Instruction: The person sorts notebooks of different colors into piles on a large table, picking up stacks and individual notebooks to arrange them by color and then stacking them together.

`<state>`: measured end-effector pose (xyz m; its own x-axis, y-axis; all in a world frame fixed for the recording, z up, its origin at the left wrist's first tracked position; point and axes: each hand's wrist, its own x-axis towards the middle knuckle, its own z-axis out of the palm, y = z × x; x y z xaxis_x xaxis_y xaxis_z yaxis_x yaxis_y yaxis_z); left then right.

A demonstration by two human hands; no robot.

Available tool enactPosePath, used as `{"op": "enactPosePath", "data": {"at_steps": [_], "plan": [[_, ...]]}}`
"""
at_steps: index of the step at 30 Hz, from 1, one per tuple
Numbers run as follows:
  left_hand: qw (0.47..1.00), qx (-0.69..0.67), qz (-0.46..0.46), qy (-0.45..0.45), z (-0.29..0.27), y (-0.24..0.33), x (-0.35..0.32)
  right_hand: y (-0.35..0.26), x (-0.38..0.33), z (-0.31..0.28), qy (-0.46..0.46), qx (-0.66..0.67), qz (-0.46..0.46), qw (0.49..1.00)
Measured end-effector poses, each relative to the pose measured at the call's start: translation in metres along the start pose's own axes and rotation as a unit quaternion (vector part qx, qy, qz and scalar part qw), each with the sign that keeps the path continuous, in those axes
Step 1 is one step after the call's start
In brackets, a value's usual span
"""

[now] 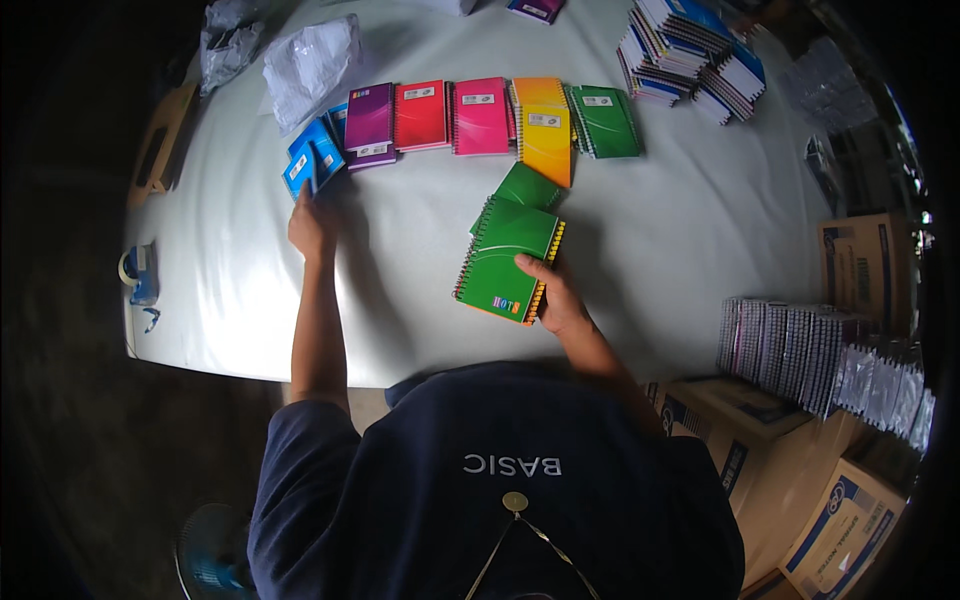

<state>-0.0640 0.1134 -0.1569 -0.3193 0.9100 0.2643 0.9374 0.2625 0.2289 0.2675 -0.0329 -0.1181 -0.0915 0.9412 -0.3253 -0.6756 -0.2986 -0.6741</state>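
Note:
My right hand (562, 300) grips a small stack of spiral notebooks from its right side, thumb on top. A green notebook (508, 255) lies uppermost, and yellow spiral binding (545, 285) shows along the edge below it. Just beyond, another green notebook (530, 187) lies partly covered. At the left, my left hand (314, 228) has its fingers closed at the near edge of a blue notebook (300, 168), which overlaps other blue ones. Rightward from there runs a row of notebook piles: purple (371, 115), red (421, 113), pink (480, 112), yellow (545, 125) and green (605, 118).
Crumpled white plastic (315, 65) lies behind the blue notebooks. A tape dispenser (142, 275) sits at the table's left edge. Stacked spiral notebooks (685, 50) stand at the back right. More notebooks (790, 350) are lined up over cardboard boxes (770, 450) at the right.

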Motion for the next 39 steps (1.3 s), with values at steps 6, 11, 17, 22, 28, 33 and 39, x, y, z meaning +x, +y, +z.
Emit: {"op": "enactPosePath", "data": {"at_steps": [6,11,17,22,28,33,39], "plan": [[0.644,-0.738,-0.160,-0.121,-0.095,0.102,-0.072,0.005,-0.007,-0.018,0.049,-0.010,-0.065,0.997],[0.874,-0.438,0.025,-0.208,-0.069,0.124,-0.181,0.015,-0.003,-0.006,-0.008,0.012,-0.102,0.995],[0.675,-0.592,0.140,-0.418,-0.091,0.141,-0.139,-0.013,-0.019,-0.012,-0.108,-0.244,-0.194,0.944],[0.651,-0.584,0.174,-0.451,-0.030,0.129,-0.154,0.016,-0.007,-0.045,-0.130,-0.289,-0.279,0.907],[0.668,-0.549,0.246,-0.438,-0.021,0.122,-0.168,0.043,-0.008,-0.068,-0.093,-0.537,-0.380,0.747],[0.721,-0.394,0.361,-0.441,-0.002,0.102,-0.160,0.048,-0.009,-0.069,-0.131,-0.499,-0.289,0.806],[0.585,-0.575,-0.003,-0.572,-0.045,0.128,-0.161,-0.008,-0.021,-0.035,-0.068,-0.393,-0.064,0.915]]}}
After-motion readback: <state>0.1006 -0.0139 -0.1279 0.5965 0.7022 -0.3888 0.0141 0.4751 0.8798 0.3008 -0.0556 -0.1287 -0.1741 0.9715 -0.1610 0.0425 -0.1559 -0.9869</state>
